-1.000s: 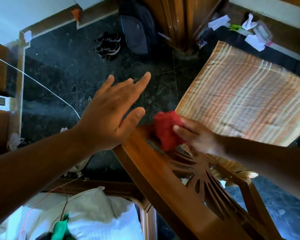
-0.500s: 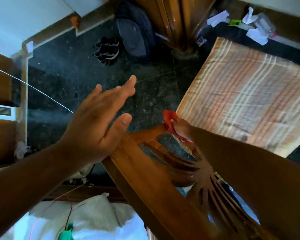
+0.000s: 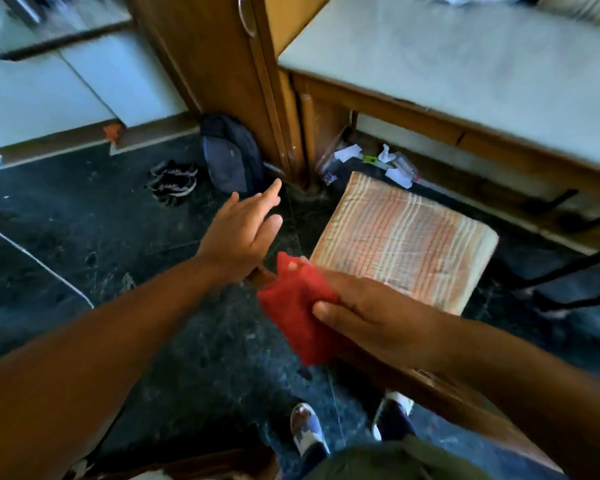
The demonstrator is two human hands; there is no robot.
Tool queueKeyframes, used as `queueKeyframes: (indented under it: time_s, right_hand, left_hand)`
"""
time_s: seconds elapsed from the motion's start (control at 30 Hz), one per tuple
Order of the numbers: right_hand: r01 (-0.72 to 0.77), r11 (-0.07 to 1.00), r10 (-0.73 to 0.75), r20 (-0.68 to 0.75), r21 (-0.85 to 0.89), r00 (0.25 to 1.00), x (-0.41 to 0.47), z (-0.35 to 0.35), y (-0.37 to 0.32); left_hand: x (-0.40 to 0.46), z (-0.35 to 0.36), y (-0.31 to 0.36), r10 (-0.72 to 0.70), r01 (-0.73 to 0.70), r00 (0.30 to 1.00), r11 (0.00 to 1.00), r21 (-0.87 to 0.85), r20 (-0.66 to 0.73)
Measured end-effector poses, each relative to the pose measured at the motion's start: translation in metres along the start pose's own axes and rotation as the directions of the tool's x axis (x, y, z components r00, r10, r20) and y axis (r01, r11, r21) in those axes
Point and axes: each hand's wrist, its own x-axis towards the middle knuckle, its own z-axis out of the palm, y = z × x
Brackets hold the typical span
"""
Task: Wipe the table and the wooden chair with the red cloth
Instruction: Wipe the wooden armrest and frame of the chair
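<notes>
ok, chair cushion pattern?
Striped plaid: the cushion shows orange, cream and grey lines, clearest in the head view.

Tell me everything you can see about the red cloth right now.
The red cloth is a small, soft, fuzzy-looking rag, bunched and crumpled rather than spread flat. The right hand grips it, thumb on its right edge and fingers hidden behind or under it, so it hangs loose to the lower left. Its upper tip lies by a corner of the wooden chair, next to the striped cushion; contact with the wood is unclear through motion blur. The left hand is open and not touching it.
</notes>
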Motion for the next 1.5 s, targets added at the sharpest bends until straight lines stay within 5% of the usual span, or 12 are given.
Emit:
queueKeyframes:
  time_s: [0.1, 0.2, 0.4, 0.57, 0.77, 0.9, 1.03, 1.33, 1.4, 1.5]
  right_hand:
    - [-0.027, 0.781, 0.004, -0.039, -0.624, 0.999, -0.009, 0.037, -0.01]
    - [-0.162, 0.554, 0.133, -0.105, -0.816, 0.986, -0.006, 0.075, -0.007]
    - [-0.416, 0.812, 0.223, -0.44, -0.41, 0.87, -0.033, 0.068, -0.01]
    - [-0.606, 0.761, 0.339, -0.653, -0.233, 0.678, -0.053, 0.068, 0.007]
    - [-0.532, 0.839, 0.265, -0.764, -0.118, 0.588, -0.056, 0.072, 0.016]
    - [-0.566, 0.786, 0.24, -0.721, -0.248, 0.65, -0.055, 0.072, 0.02]
    - [-0.603, 0.718, 0.245, -0.685, -0.347, 0.686, -0.05, 0.072, 0.022]
    - [-0.545, 0.828, 0.314, -0.693, -0.135, 0.649, -0.049, 0.061, 0.025]
    - [-0.55, 0.818, 0.317, -0.666, -0.168, 0.675, -0.05, 0.061, 0.023]
    - [-0.571, 0.773, 0.313, -0.617, -0.276, 0.722, -0.049, 0.064, 0.021]
  left_hand:
    - [-0.006, -0.001, -0.002, 0.092, -0.091, 0.995, 0.996, 0.024, -0.048]
    - [-0.013, 0.0, -0.005, 0.093, -0.094, 0.991, 0.996, -0.002, -0.101]
    - [-0.025, -0.004, -0.006, 0.049, -0.04, 0.993, 0.995, 0.089, -0.103]
    - [-0.055, -0.011, 0.054, 0.297, -0.29, 0.924, 0.955, 0.068, -0.24]
    - [-0.104, 0.036, 0.113, 0.414, -0.405, 0.909, 0.862, 0.305, 0.037]
    - [-0.06, -0.001, 0.037, 0.465, -0.492, 0.871, 0.821, 0.29, 0.159]
    - [-0.026, -0.041, -0.023, 0.334, -0.358, 0.934, 0.861, 0.361, 0.128]
    - [-0.074, 0.045, 0.09, 0.557, -0.575, 0.818, 0.796, 0.189, 0.145]
    - [-0.063, 0.032, 0.068, 0.588, -0.619, 0.785, 0.754, 0.22, 0.194]
    - [-0.027, -0.023, 0.006, 0.475, -0.547, 0.829, 0.796, 0.257, 0.295]
